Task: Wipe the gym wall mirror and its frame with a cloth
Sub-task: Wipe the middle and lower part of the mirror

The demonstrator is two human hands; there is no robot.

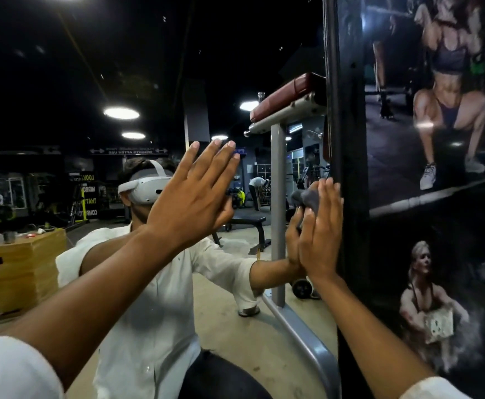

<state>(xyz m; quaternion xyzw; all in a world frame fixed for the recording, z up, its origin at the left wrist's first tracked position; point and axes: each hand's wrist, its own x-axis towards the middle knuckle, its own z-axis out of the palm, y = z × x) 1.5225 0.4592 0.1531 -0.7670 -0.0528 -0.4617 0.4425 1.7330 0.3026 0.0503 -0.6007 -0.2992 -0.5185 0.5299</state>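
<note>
Step in hand: you look to be wiping the right edge of the mirror [149,82], where the glass meets the dark frame [347,139].
Right hand: your right hand [320,226] lies flat, fingers straight and together, pressing the cloth [307,197] against the glass just beside the frame; nothing is pinched, the palm alone pins it.
Left hand: your left hand [192,197] is spread open, fingers apart, holding nothing; it seems to rest on the glass as a brace, though contact is hard to confirm.
Cloth: small, grey, bunched; most of it is hidden under your fingers, and only a fold shows at their tips.
How to do it well: spread the cloth wider under the palm so more fabric than skin meets the glass. Run it along the seam in long strokes, then fold it over the frame's edge. Lift the bracing hand when you can, or wipe where it sat, since a bare palm is likely to leave prints.
Mirror: large, wall-mounted, reflecting the gym floor and ceiling lamps; faint specks show in its dark upper part.
Frame: black, upright, narrow, glossy, with posters [437,110] just to its right.
</note>
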